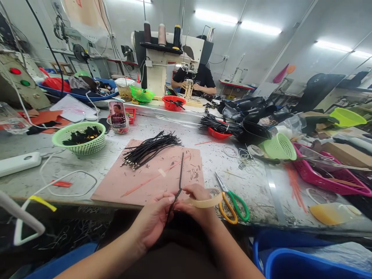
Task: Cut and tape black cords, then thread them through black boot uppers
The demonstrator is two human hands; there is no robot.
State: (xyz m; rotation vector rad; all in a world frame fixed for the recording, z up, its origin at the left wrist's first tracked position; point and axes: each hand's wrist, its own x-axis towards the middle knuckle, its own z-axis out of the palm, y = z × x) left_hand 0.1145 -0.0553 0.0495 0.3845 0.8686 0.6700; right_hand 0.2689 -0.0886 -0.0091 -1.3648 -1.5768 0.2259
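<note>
Below the front edge of the table, my left hand (157,214) is closed, pinching a thin black braided cord (180,174). The cord's upper part stands up over the pink board. My right hand (199,201) is closed beside it, its fingertips at the same cord, and it holds a roll of beige tape (207,202) against its outer side. Some right fingers are hidden behind the tape. A bundle of similar black cords (151,149) with pale ends lies on the pink board (145,186). Right of my hands lie scissors (232,197) with orange and green handles.
A pale green basket (80,141) with black pieces and a phone (117,114) stand left. Rightward are a red bowl (218,133) under black strands, a green basket (280,146) and a magenta basket (331,182). Behind a sewing machine (162,73) sits another person (203,79).
</note>
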